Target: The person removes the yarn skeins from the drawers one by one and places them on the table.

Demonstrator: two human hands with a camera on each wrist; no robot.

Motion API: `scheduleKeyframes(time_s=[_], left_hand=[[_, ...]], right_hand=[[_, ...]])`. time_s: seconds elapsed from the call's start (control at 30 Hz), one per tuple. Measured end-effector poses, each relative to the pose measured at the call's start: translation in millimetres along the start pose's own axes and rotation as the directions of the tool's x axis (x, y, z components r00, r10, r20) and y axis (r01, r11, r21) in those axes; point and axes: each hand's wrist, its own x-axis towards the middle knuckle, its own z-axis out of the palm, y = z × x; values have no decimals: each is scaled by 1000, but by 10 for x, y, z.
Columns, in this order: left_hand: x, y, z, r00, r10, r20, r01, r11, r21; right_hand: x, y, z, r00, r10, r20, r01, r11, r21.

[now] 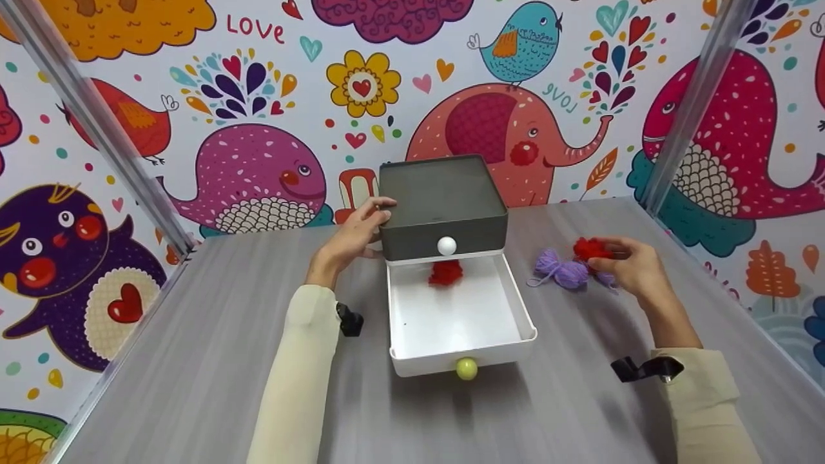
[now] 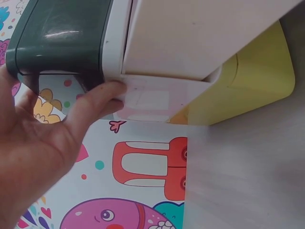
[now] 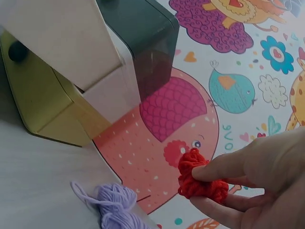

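A small stacked drawer box has a dark grey-green top tier [image 1: 443, 193] with a white knob. Below it, a white drawer [image 1: 461, 322] is pulled out, and a red yarn bundle [image 1: 446, 272] lies toward its back. My left hand [image 1: 351, 238] holds the box's left side, with fingers over the top edge and others lower on the side [image 2: 105, 95]. To the right of the box, my right hand [image 1: 635, 264] pinches another red yarn bundle [image 3: 200, 179] between thumb and fingers. Purple yarn [image 1: 561, 270] lies on the table just left of that hand.
Under the white drawer sits a yellow lower tier [image 3: 43, 95] with a dark knob. The grey wood-grain table [image 1: 258, 335] meets a cartoon-printed wall [image 1: 367, 142] close behind the box. Metal posts [image 1: 686, 109] stand at both corners.
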Motion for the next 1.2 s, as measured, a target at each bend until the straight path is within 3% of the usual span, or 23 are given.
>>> scheduleKeyframes(time_s=[0.37, 0.77, 1.2], left_hand=[[-5, -2, -1, 1000, 7, -2, -6, 1000, 22], [-11, 0, -11, 1000, 6, -6, -6, 1000, 25], [-8, 8, 6, 1000, 1, -10, 0, 1000, 14]], right_hand=[[51, 217, -200, 991, 83, -100, -71, 990, 125], [189, 474, -337, 944, 299, -137, -244, 915, 321], [301, 716, -334, 913, 376, -160, -295, 877, 379]])
